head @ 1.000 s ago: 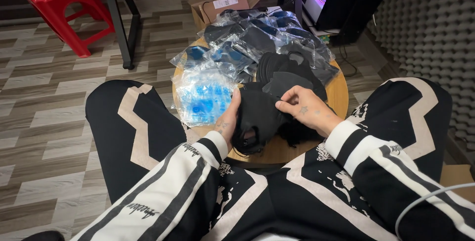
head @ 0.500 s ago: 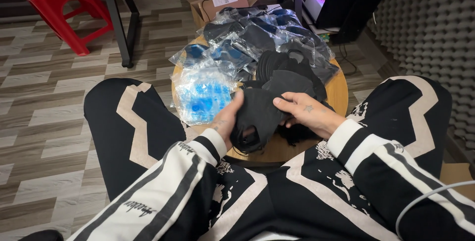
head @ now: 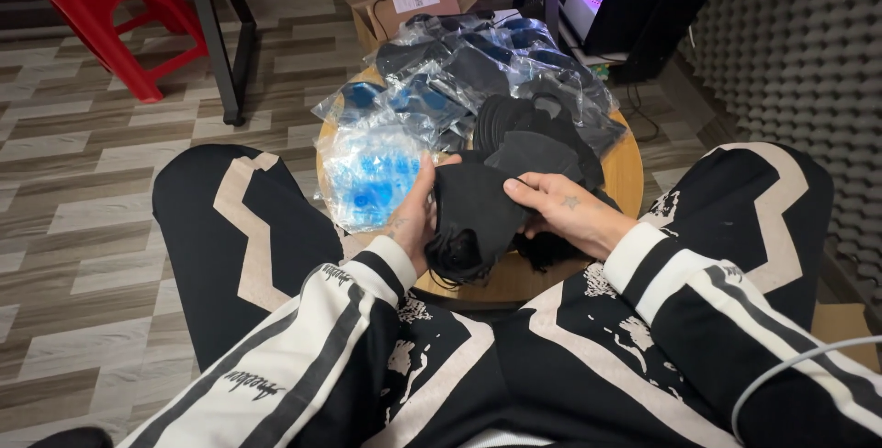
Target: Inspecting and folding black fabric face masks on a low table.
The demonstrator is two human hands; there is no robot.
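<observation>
**Black cloth piece held between both hands over the round table**

I sit with my knees on either side of a small round wooden table [head: 625, 177], and I hold one black cloth piece [head: 473, 214] just above its near edge. My left hand [head: 415, 214] cups the piece from the left side, thumb up along its edge and fingers curled behind it, so that hand is closed on the cloth. My right hand [head: 560, 214] pinches the right edge with thumb and fingertips, also gripping. The lower part of the piece hangs down in a bunch with thin loops at the bottom.

As I judge it, I am at the step of handling a single piece lifted off the stack: it is up and gripped at both sides, but not yet flat or set anywhere. The next move calls for a steady hold on both edges so the loose loops do not tangle with the pile beneath.

Counting what I can: one piece in my hands; one stack of black pieces [head: 528, 140] just behind it, too dense to count singly; one clear bag of blue items [head: 372, 181] touching my left hand's far side; a heap of clear bags with dark contents [head: 478, 71] farther back, overlapping so I cannot number them. One cardboard box [head: 409, 7] lies beyond, and one red plastic stool [head: 110, 7] stands well apart on the floor.
</observation>
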